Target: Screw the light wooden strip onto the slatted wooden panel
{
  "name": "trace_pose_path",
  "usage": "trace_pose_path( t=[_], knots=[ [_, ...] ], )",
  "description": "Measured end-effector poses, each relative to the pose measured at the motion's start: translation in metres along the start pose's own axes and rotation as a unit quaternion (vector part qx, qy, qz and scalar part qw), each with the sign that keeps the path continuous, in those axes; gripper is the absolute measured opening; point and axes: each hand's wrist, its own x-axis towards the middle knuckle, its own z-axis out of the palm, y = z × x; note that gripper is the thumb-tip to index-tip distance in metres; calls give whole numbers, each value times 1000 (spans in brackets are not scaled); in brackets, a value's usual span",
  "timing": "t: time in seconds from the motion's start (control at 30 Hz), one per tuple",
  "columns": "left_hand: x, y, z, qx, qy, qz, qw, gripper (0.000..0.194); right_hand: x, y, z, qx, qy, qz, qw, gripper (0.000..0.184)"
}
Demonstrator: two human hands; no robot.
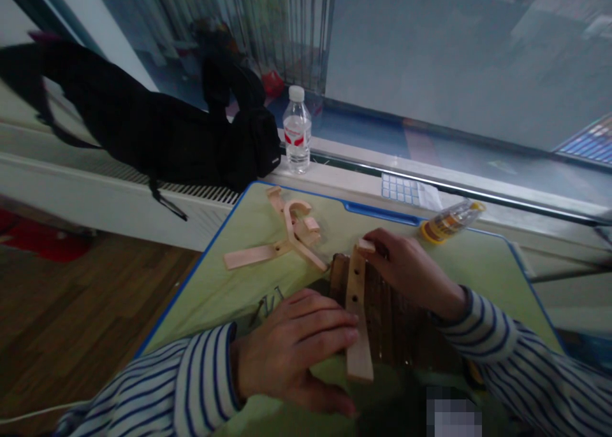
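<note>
Fingertips of the right hand (411, 268) are bent closely on the blocky upper end of a pale wooden bar (356, 285), so this end is pinched between thumb and finger. The left hand (296, 344) is loosely opened, with its thumb apart below; its longer fingers reach onto the lower half of the bar without closing around it. The bar stands nearly lengthwise before the person, with two dark holes visible, in front of a brown slatted piece (394, 316); whether these two touch, I cannot tell. Just beside the left hand are some metal screws (268, 304). Farther on the table (191, 316), to the left, there are joined pale wooden parts (253, 256), one of them curved like a hook. A bottle with yellow cap (449, 220) lies near the right hand. Behind the table's edge, a water bottle (297, 131) stands upright next to a black bag (176, 131).
</note>
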Motion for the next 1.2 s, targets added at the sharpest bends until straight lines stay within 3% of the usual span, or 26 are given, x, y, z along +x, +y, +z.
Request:
trace_pose_path(
  t=[0.13, 0.23, 0.37, 0.67, 1.07, 1.2],
  knots=[
    [0, -4, 2, 8, -48, -31, 998, 35, -1, -7, -1, -16, -5, -3, 1000, 11],
    [0, -4, 4, 14, -52, -75, 996, 27, -2, -9, 0, -25, -9, -11, 1000, 10],
    [-1, -4, 7, -6, -51, -135, 989, 36, -3, -7, 1, -31, -22, -21, 999, 6],
    [-5, -4, 10, -42, -56, -185, 980, 52, -4, -3, -4, -26, -47, -49, 997, 6],
    [-4, -3, 9, -44, -58, -181, 981, 51, -4, -5, -3, -46, -38, -48, 997, 8],
    [-4, -3, 9, -31, -44, -157, 986, 41, -4, -6, -3, -57, -37, -54, 996, 8]
  ],
)
